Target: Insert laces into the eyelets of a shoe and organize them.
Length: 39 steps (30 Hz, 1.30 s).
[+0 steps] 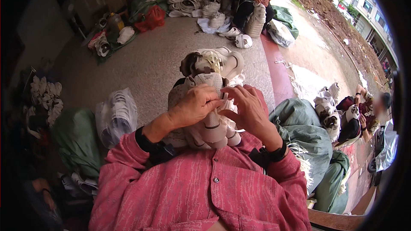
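A pile of cream shoe uppers (209,136) with brown trim rests on my lap, and more uppers (233,63) with pale yellowish laces lie just beyond. My left hand (195,106) is closed in a pinch over the tongue of the nearest upper, on what looks like a thin white shoelace. Facing it from the right, my right hand (249,110) has its thumb and fingers apart, close to the same lace holes. A loose end of the white shoelace (233,127) hangs below my right thumb. My fingers partly cover the lacing.
Green sacks (306,132) stand at my right, beside hanging white laces (302,162). At my left are a clear bag of uppers (116,117) and another green sack (77,139). Co-workers handle uppers ahead and at right. Shoe piles (188,0) line the far wall.
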Tool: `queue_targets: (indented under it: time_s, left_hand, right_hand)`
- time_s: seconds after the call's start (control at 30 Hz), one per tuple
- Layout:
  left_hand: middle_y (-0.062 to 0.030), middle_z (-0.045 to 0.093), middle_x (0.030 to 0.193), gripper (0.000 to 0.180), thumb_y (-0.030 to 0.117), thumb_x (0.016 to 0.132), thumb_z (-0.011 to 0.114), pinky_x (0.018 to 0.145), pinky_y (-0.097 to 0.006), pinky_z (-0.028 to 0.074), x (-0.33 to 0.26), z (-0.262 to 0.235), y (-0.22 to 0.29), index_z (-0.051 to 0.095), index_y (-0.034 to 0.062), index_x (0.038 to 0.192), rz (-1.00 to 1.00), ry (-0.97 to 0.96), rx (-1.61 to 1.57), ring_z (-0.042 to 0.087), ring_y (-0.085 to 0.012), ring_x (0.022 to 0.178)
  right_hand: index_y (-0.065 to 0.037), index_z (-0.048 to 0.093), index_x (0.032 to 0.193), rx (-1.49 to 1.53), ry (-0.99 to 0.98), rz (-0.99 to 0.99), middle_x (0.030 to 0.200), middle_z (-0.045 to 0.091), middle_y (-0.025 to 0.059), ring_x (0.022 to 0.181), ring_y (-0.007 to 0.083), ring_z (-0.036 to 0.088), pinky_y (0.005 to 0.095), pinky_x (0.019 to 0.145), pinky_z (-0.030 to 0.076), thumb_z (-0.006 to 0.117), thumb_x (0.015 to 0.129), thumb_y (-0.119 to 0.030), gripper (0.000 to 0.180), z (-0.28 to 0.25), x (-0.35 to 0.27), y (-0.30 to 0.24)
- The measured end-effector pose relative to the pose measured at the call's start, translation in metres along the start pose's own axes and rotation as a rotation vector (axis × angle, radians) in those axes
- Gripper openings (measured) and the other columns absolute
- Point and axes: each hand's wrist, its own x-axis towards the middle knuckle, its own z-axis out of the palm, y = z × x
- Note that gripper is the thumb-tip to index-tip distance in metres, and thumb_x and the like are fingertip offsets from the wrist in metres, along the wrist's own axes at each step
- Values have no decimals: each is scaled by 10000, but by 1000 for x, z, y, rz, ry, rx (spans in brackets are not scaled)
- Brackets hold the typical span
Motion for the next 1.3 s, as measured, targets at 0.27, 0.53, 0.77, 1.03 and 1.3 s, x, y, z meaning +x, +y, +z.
queue_targets:
  time_s: [0.27, 0.53, 0.77, 1.03, 1.3]
  left_hand:
    - [-118, 608, 834, 127, 133, 848, 659, 711, -403, 480, 3, -9, -5, 682, 26, 914, 52, -113, 153, 609, -320, 806]
    - [-127, 641, 861, 160, 172, 826, 673, 718, -393, 496, 15, -14, -9, 690, 50, 929, 12, -250, 72, 639, -317, 831]
    - [-126, 646, 851, 178, 194, 814, 684, 701, -397, 502, 23, -18, 0, 673, 61, 932, 49, -320, 194, 648, -311, 803]
    - [-64, 654, 797, 92, 107, 889, 657, 636, -280, 510, 12, -74, -17, 694, 23, 898, -134, 222, 7, 647, -184, 698]
    - [10, 600, 748, 209, 187, 973, 607, 554, -191, 448, -77, -22, -23, 682, -8, 981, -732, 197, -847, 528, -47, 581]
  right_hand:
    - [-112, 583, 864, 31, -372, -121, 696, 598, 18, 769, 232, 594, 367, 786, 401, 776, 720, -212, 260, -11, 24, 20]
    - [-136, 567, 789, 63, -176, -91, 672, 567, -20, 740, 197, 562, 351, 769, 377, 797, 687, -190, 258, 3, 5, 22]
    - [-125, 574, 807, 76, -184, -102, 691, 578, -12, 744, 199, 565, 349, 784, 382, 814, 688, -213, 282, 2, 8, 26]
    - [-91, 626, 893, 236, -250, -16, 724, 584, 34, 726, 205, 555, 339, 752, 406, 788, 713, -142, 247, -10, 8, 21]
    - [-43, 629, 872, 125, -240, 79, 654, 536, 49, 616, 187, 509, 339, 599, 402, 736, 789, -197, 205, -2, 19, -4]
